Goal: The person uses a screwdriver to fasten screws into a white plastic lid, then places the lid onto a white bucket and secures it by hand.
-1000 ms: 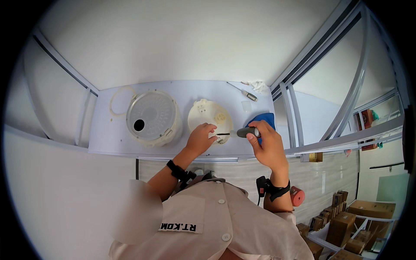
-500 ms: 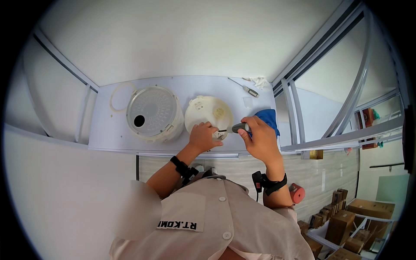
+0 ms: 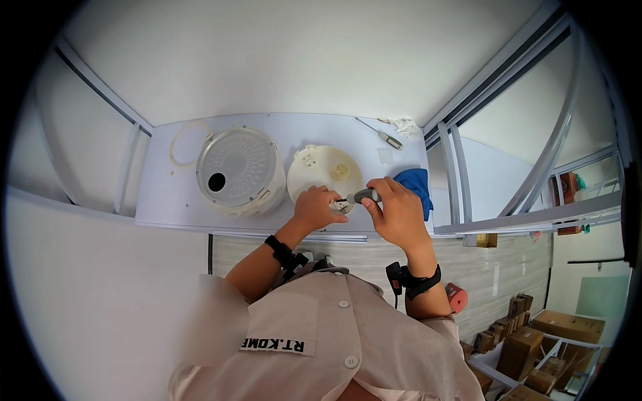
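left hand (image 3: 313,209) rests at the near side of a cream round cover (image 3: 324,175), its thumb and forefinger set a little apart on either side of a small white fitting (image 3: 342,206); whether they pinch it, i cannot tell. right hand (image 3: 399,212) is closed around the handle of a grey screwdriver (image 3: 366,195), whose dark shaft points left, over the cover's near edge, into the space beside the left fingers. whether the tip touches the fitting is too small to tell. the cover lies on the white table (image 3: 159,204), just beyond the left hand and ahead and left of the right. left of it stands a white round tub (image 3: 239,164) with a grey top and a dark hole, near a cream ring (image 3: 172,148). a blue cloth (image 3: 416,186) lies just beyond the right hand, and a second screwdriver (image 3: 390,140) lies farther back.
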{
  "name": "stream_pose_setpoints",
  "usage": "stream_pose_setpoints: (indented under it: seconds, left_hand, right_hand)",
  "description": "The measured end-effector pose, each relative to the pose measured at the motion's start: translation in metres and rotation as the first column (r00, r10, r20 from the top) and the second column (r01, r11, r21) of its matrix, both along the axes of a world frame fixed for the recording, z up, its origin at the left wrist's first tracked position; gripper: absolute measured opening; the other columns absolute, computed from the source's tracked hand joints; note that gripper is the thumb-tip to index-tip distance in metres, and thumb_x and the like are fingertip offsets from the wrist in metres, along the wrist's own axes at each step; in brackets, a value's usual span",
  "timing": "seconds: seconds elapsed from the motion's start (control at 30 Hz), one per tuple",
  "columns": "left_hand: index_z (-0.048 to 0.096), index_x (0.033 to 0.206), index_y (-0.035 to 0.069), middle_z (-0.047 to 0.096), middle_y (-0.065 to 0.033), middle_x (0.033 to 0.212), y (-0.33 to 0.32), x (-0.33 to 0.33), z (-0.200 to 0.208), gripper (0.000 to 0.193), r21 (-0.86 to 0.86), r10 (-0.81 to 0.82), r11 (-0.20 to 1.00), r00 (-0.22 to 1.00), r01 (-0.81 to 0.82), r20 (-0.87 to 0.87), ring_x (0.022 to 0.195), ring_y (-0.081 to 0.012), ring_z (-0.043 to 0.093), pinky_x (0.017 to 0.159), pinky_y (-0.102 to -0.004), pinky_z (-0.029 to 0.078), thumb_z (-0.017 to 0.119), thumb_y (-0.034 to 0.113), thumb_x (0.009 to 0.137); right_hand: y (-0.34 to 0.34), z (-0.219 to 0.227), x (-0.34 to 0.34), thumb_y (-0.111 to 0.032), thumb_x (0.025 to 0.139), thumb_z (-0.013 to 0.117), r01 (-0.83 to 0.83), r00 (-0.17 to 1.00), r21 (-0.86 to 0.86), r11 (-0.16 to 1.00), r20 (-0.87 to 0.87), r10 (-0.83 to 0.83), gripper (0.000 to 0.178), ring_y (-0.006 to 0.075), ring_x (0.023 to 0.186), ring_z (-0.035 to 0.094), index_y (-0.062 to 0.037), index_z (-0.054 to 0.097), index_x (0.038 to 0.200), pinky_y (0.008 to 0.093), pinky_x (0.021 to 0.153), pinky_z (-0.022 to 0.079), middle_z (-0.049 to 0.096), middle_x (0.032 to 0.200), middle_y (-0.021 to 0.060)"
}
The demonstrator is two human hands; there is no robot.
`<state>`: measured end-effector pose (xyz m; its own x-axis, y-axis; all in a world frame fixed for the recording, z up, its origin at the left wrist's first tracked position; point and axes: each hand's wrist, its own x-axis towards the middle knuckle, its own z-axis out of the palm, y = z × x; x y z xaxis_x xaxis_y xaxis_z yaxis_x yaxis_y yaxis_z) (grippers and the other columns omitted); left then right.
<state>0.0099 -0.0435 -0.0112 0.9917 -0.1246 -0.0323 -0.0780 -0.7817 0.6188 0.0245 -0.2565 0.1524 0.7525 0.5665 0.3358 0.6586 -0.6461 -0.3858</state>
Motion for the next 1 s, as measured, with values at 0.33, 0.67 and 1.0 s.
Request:
stream_pose_setpoints:
  seconds: [0.33, 0.67, 1.0]
  left_hand:
    - [0.079, 0.114, 0.019, 0.070, -0.0021, 0.098, 0.000, 0.001, 0.003, 0.066, -0.038, 0.004, 0.999, 0.997, -0.007, -0.076, 0.100, -0.0269, 0.065, 0.085, -0.0415, 0.054, 0.093, 0.057, 0.062]
    - [0.079, 0.114, 0.018, 0.071, -0.0032, 0.100, 0.001, 0.002, 0.001, 0.066, -0.053, 0.005, 0.999, 0.996, -0.009, -0.086, 0.103, -0.0275, 0.065, 0.087, -0.0412, 0.054, 0.093, 0.057, 0.062]
    - [0.078, 0.114, 0.018, 0.071, -0.0043, 0.099, 0.000, 0.002, -0.001, 0.068, -0.048, -0.006, 0.999, 0.997, 0.003, -0.075, 0.102, -0.0287, 0.065, 0.087, -0.0427, 0.054, 0.093, 0.057, 0.062]
  right_hand:
    - [0.004, 0.005, 0.000, -0.022, 0.092, 0.075, 0.008, 1.000, -0.022, 1.000, -0.010, -0.008, 0.024, 0.0339, 0.076, 0.067, -0.0055, 0.066, 0.107, 0.0437, 0.064, 0.051, 0.065, 0.087, 0.0110]
    - [0.006, 0.006, -0.001, -0.021, 0.091, 0.076, -0.002, 1.000, -0.024, 1.000, -0.016, 0.001, 0.024, 0.0338, 0.076, 0.067, -0.0053, 0.066, 0.107, 0.0433, 0.064, 0.051, 0.065, 0.087, 0.0111]
    - [0.010, 0.001, -0.002, -0.023, 0.086, 0.081, -0.005, 0.998, -0.053, 0.999, 0.061, 0.009, 0.028, 0.0303, 0.075, 0.068, -0.0066, 0.067, 0.105, 0.0408, 0.064, 0.051, 0.066, 0.084, 0.0091]
